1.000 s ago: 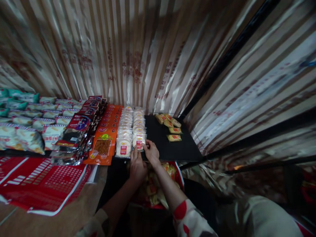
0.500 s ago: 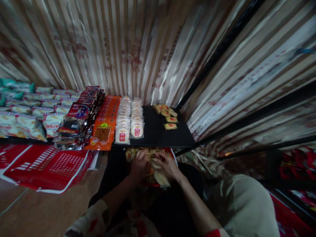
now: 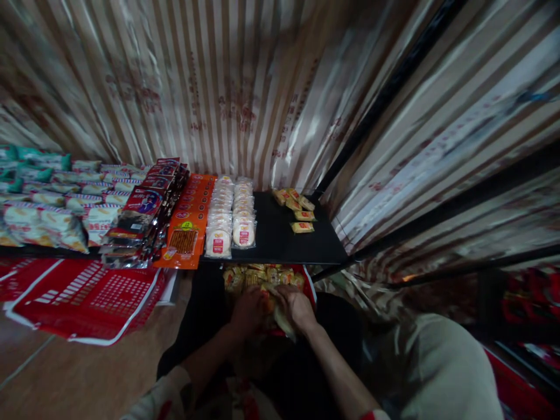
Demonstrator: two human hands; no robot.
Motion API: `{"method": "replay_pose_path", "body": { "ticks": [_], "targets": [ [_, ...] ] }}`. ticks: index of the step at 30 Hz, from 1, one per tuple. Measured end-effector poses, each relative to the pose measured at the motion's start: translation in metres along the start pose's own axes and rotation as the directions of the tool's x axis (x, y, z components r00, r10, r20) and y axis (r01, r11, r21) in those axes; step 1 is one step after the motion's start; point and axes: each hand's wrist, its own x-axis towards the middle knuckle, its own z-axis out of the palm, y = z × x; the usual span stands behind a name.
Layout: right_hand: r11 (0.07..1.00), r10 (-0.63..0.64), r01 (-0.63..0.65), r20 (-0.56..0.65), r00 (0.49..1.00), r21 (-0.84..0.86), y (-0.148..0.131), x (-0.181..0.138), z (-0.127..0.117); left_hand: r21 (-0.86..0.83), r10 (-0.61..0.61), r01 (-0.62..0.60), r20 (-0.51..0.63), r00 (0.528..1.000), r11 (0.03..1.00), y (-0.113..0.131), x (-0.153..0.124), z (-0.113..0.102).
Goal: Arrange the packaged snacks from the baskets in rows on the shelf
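My left hand (image 3: 248,309) is at the left of a crumpled clear plastic bag (image 3: 283,322), low over a red basket (image 3: 312,291) in my lap. Its fingers look curled, but dimness and blur hide what is in them. My right hand (image 3: 298,308) is closed on the bag's upper part, and the bag hangs down between my hands. Small yellow-wrapped snack packets (image 3: 249,277) fill the basket beyond my fingers. Several matching snack packets (image 3: 303,227) lie on the right part of the black shelf (image 3: 280,251), just above the basket.
White round crackers (image 3: 217,242) in clear wrappers stand in two rows on the shelf. Left of them are orange snack bags (image 3: 186,233), dark red packets (image 3: 142,204) and pale snack bags (image 3: 65,227). A red basket (image 3: 91,297) sits below. A black post (image 3: 371,128) rises at right.
Both hands have moved slightly down and toward me, uncovering more yellow packets in the basket. The plastic bag has shifted with my right hand. The packets on the shelf are the same.
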Motion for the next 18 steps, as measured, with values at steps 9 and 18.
{"method": "replay_pose_path", "body": {
  "ticks": [9, 18],
  "targets": [
    [0.919, 0.032, 0.039, -0.174, 0.984, 0.392, -0.024, 0.009, -0.017, -0.069, -0.160, 0.153, -0.117, 0.980, 0.986, -0.008, 0.000, 0.008],
    [0.455, 0.202, -0.143, 0.054, 0.978, 0.879, -0.047, 0.024, -0.010, -0.432, -0.309, 0.229, -0.124, 0.943, 0.872, 0.000, 0.007, -0.018]
  ]
}}
